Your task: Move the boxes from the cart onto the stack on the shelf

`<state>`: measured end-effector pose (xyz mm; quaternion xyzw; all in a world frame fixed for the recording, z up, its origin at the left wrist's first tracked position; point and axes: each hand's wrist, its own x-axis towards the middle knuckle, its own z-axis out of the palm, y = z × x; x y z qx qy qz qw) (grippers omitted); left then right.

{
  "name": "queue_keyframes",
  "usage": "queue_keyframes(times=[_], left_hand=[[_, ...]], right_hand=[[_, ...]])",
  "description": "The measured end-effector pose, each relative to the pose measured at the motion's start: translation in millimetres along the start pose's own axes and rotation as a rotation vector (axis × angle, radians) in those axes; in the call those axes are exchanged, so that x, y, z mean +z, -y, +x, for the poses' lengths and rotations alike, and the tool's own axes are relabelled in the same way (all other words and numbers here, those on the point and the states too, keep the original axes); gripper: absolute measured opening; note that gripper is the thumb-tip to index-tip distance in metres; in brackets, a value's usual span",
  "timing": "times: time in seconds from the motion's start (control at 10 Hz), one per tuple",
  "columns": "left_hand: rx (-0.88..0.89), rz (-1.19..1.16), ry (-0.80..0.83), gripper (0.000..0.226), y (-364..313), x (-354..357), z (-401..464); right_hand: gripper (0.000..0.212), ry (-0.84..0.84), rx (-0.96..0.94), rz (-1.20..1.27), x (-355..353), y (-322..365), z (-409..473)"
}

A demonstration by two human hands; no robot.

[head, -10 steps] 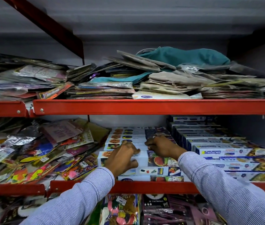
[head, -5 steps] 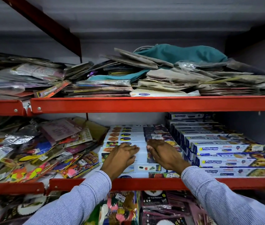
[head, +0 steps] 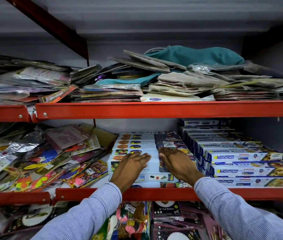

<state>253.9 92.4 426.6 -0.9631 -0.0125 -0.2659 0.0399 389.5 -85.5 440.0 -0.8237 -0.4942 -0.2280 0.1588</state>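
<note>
**Both hands laid flat on the front box of the middle stack**

The left hand (head: 130,164) and the right hand (head: 175,161) are seen palm-down on the top of a long white box (head: 152,164) on the middle shelf (head: 154,194). The fingers of both hands are stretched out flat and lie open; nothing is clasped by either hand. The fingertips of the two hands are held near each other, with a narrow strip of the box top shown between them. Both forearms are covered by striped sleeves (head: 88,217).

The box under the hands is placed at the front and top of a stack of like boxes (head: 137,144), which is stepped back toward the rear of the shelf. Further boxes are seen beneath it at the shelf's front edge. Just to the right, a second stack of blue-and-white boxes (head: 237,157) marked "Freshwrapp" is set, likewise stepped back. To the left of the middle stack, a loose heap of bright packets (head: 38,163) is spread.

On the shelf above, flat packets, grey paper bags (head: 180,80) and a teal cloth bag (head: 194,55) are piled. Below the middle shelf, more hanging packets (head: 168,220) are shown. No cart is in view.
</note>
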Motion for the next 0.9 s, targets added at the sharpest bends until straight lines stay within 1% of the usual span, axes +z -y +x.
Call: queue_keyframes(times=[0.2, 0.3, 0.4, 0.6, 0.7, 0.8, 0.9], left_hand=[[0.001, 0.043, -0.045, 0.046, -1, 6, -6], [-0.021, 0.106, -0.137, 0.057, -2, 11, -20], [-0.034, 0.190, -0.188, 0.069, -5, 22, -30], [-0.088, 0.275, -0.178, 0.069, 6, 45, -35], [-0.081, 0.297, -0.200, 0.070, 11, 55, -34], [-0.075, 0.313, -0.175, 0.070, 11, 52, -33], [-0.079, 0.280, -0.209, 0.071, 6, 53, -35]], right_hand=[[0.051, -0.014, 0.023, -0.035, 7, 0, -4], [0.054, -0.133, 0.048, -0.105, 21, 5, -18], [0.064, -0.190, 0.066, -0.175, 40, 12, -36], [0.068, -0.215, 0.111, -0.256, 64, 12, -44], [0.068, -0.221, 0.111, -0.278, 69, 11, -43], [0.067, -0.202, 0.117, -0.258, 65, 14, -43], [0.068, -0.232, 0.125, -0.228, 64, 19, -44]])
